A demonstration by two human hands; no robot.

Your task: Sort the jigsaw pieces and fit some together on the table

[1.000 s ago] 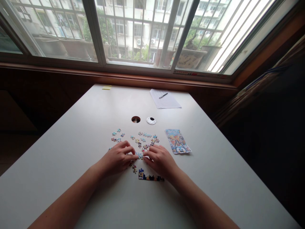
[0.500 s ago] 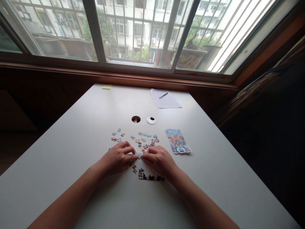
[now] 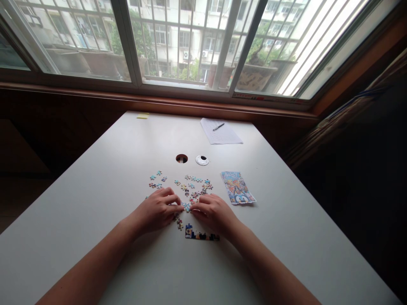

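Both of my hands rest on the white table (image 3: 95,178) with their fingertips meeting over small blue jigsaw pieces (image 3: 186,206). My left hand (image 3: 158,210) pinches the pieces from the left, my right hand (image 3: 213,213) from the right. Just below them lies a joined dark strip of puzzle (image 3: 201,235). Several loose pieces (image 3: 190,185) are scattered beyond my fingers, and a few more (image 3: 157,179) lie to the left. A colourful puzzle picture card (image 3: 237,187) lies to the right of my right hand.
A cable hole (image 3: 181,159) and its white round cap (image 3: 202,160) sit in the table's middle. Farther back are a paper sheet (image 3: 222,133) with a pen (image 3: 218,126) and a yellow sticky note (image 3: 143,116). A barred window runs along the back.
My hands have stayed almost in place; the fingertips have closed in slightly on the blue pieces between them.
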